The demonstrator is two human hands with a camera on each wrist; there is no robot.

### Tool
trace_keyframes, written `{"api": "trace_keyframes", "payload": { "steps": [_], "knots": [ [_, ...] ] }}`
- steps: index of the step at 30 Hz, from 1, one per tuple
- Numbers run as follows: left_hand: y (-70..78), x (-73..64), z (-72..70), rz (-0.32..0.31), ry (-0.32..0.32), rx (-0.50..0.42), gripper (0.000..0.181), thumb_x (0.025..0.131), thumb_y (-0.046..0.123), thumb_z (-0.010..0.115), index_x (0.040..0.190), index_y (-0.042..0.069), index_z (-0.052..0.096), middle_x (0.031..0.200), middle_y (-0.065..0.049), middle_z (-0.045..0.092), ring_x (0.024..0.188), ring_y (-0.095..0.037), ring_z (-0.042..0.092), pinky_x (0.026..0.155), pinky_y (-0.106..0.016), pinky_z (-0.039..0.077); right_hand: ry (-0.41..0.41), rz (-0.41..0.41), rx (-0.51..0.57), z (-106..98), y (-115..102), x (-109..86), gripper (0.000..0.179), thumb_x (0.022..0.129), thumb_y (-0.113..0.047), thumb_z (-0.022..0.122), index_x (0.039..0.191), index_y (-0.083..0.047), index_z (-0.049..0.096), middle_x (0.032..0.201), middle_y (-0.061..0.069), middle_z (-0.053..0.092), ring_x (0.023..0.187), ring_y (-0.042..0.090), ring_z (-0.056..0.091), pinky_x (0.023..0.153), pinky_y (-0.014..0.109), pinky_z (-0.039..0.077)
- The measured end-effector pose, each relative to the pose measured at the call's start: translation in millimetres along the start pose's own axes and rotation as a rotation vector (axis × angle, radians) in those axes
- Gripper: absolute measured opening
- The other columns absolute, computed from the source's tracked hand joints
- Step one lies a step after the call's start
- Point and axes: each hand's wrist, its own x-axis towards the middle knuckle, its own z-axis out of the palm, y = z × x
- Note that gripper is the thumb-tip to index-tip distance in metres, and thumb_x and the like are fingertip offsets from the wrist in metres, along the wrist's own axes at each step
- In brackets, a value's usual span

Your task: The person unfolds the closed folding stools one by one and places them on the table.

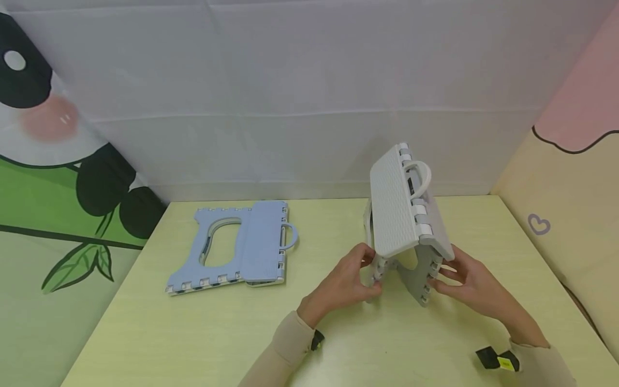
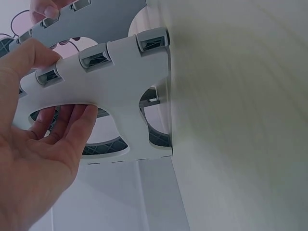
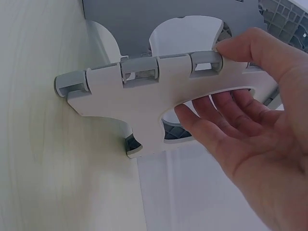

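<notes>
1. The white folding stool (image 1: 393, 212) is at 2 o'clock from the middle of the table (image 1: 217, 344), as the head view sees it. It stands there half folded.
2. Its seat bends down the middle like a pointy roof. The half on the 9 o'clock side is pale, with tiny lines all over. A round loop handle (image 1: 425, 177) sticks out at the bend.
3. Its legs (image 2: 130, 67) are smooth, with big curvy holes. Grey hinge bits (image 3: 139, 67) sit along the edges, and a grey criss-cross pattern shows inside.
4. The left hand (image 1: 344, 278) is at 8 o'clock from this stool. Its thumb is on a leg's edge and its fingers curl into the hole, so it grips the leg.
5. The right hand (image 1: 469, 282) is at 4 o'clock from this stool. It grips another leg edge the same way, thumb outside and fingers in the hole.
6. A blue folding stool (image 1: 265, 242) lies flat at 10 o'clock on the table. Its loop points to 3 o'clock.
7. The table is pale yellow-green, with soft wood lines.
8. At 12 o'clock is a white cloth (image 1: 290, 64) with creases. The 10 o'clock wall (image 1: 29, 193) has black shapes, a pink spot and green paint. The 2 o'clock wall (image 1: 570, 183) is pink and cream, with a little purple heart (image 1: 531, 222).
</notes>
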Motion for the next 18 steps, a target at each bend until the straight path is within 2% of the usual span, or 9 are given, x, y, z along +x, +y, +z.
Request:
{"api": "trace_keyframes", "payload": {
  "steps": [18],
  "knots": [
    [-0.5, -0.1, -2.5, 0.001, -0.015, -0.043, 0.045, 0.085, -0.003, 0.072, 0.123, 0.003, 0.050, 0.120, -0.005, 0.057, 0.114, -0.011, 0.058, 0.109, -0.028, 0.047, -0.019, 0.010, 0.016, -10.1, -1.6, -4.0, 0.076, 0.088, 0.010, 0.074, 0.154, 0.000, 0.038, 0.140, -0.020, 0.051, 0.123, -0.004, 0.056, 0.096, 0.019, 0.052]
  ]
}}
